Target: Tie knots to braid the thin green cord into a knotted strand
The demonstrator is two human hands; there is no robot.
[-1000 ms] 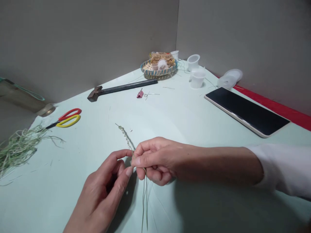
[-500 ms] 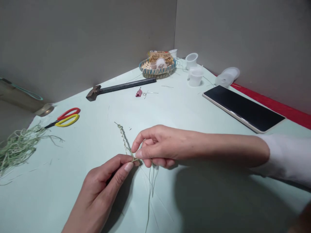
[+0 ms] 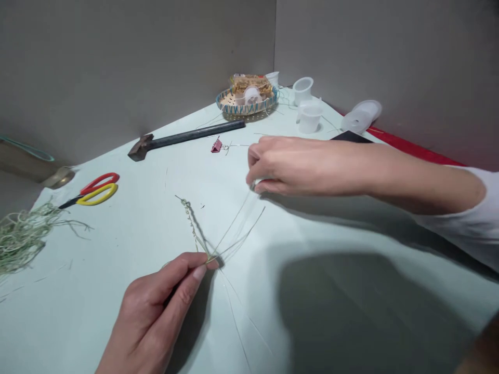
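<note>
A thin green braided cord (image 3: 189, 218) lies on the table, its knotted tip pointing away from me. At its near end my left hand (image 3: 156, 306) is closed, thumb and forefinger pinching the point where the loose strands part. My right hand (image 3: 288, 165) is held up and to the right, fingertips closed on a thin strand (image 3: 235, 219) drawn fairly straight from that pinch. Another green strand (image 3: 249, 230) sticks out freely to the right. Finer strands (image 3: 237, 324) trail towards me. The right fingers partly hide the far end of the held strand.
Scissors (image 3: 98, 188) and a heap of green fibres (image 3: 23, 236) lie left. A hammer (image 3: 195, 135), a pink binder clip (image 3: 216, 145) and a woven basket (image 3: 247, 108) are further back. Plastic cups (image 3: 310, 119) and a partly covered phone (image 3: 351, 136) are right.
My right hand has moved up and right, away from my left hand, drawing a strand out with it. My left hand keeps its pinch. The view has shifted slightly.
</note>
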